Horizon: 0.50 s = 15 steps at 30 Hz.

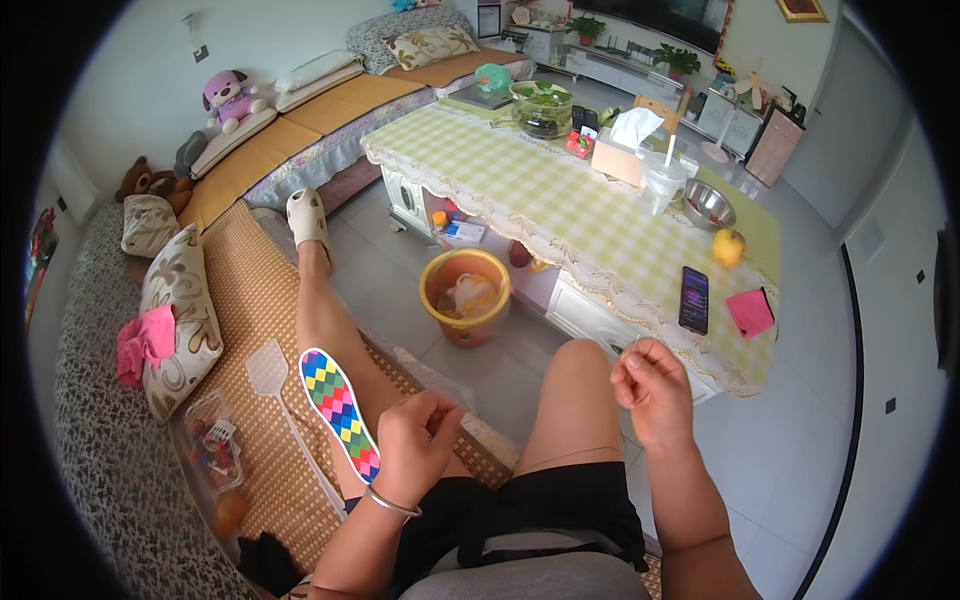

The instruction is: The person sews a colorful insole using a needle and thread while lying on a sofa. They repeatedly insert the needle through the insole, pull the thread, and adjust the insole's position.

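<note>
My right hand (652, 390) is raised above my right knee. Its thumb and forefinger pinch a thin, needle-like piece (638, 341), too fine to make out fully. Over my lap, my left hand (420, 446) has its fingers curled in, with a metal bangle (394, 504) at the wrist. Whether those fingers hold a thread or anything else is hidden. A shoe insole (341, 412) with multicoloured diamonds and a white edge rests along my left leg, its heel end beside the left wrist.
A fly swatter (268, 367), a clear plastic box (214, 442) of coloured bits and a cushion (180, 322) lie on the woven mat to the left. An orange bin (465, 330) stands ahead. The clothed table (487, 172) bears a phone (694, 300), pink pouch (750, 313) and steel bowl (709, 204).
</note>
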### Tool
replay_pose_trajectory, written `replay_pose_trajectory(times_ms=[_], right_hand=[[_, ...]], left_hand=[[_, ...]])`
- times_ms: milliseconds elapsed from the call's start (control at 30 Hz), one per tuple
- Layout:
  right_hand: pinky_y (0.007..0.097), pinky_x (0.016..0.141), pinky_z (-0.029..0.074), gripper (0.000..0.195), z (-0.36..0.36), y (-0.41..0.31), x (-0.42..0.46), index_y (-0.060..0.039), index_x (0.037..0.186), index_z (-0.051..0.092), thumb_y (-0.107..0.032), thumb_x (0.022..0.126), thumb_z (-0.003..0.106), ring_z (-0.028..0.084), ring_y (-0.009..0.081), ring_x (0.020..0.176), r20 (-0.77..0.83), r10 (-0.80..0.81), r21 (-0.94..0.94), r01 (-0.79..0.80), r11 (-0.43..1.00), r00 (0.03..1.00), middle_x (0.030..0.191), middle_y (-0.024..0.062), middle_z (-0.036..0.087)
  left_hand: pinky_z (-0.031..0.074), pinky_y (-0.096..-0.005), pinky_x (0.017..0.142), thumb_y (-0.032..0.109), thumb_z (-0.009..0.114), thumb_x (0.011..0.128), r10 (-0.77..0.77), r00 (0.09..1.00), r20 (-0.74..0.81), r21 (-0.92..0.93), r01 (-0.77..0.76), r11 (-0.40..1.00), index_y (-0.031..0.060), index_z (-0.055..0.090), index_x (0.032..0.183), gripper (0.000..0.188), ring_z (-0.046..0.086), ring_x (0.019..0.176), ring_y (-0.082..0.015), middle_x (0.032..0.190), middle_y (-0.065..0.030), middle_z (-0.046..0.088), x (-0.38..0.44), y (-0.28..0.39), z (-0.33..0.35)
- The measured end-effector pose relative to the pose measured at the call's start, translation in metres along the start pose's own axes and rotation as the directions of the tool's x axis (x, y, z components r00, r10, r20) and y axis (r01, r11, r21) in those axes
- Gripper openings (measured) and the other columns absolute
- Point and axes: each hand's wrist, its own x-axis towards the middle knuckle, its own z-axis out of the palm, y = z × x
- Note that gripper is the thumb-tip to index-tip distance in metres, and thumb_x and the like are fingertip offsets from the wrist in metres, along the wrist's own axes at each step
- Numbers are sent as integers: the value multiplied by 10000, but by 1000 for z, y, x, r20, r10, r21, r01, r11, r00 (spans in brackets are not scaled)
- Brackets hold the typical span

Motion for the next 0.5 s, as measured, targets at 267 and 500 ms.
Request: replay_pose_trajectory(times_ms=[267, 500], right_hand=[[195, 518, 346, 63, 13, -32, 5, -10, 870, 572, -68, 893, 563, 472, 70, 584, 67, -158, -182, 168, 969, 985, 799, 55, 599], [201, 603, 450, 44, 43, -4, -25, 18, 923, 580, 2, 884, 570, 546, 69, 666, 226, 48, -337, 32, 941, 973, 848, 41, 614]], left_hand=[[488, -357, 704, -10, 649, 696, 42, 978, 206, 177, -80, 981, -18, 613, 977, 283, 614, 825, -312, 928, -194, 625, -1, -20, 8], [391, -371, 1001, -68, 576, 676, 260, 937, 233, -75, -250, 965, -17, 526, 1229, 558, 488, 1209, -353, 1266, -230, 519, 5, 29, 2]])
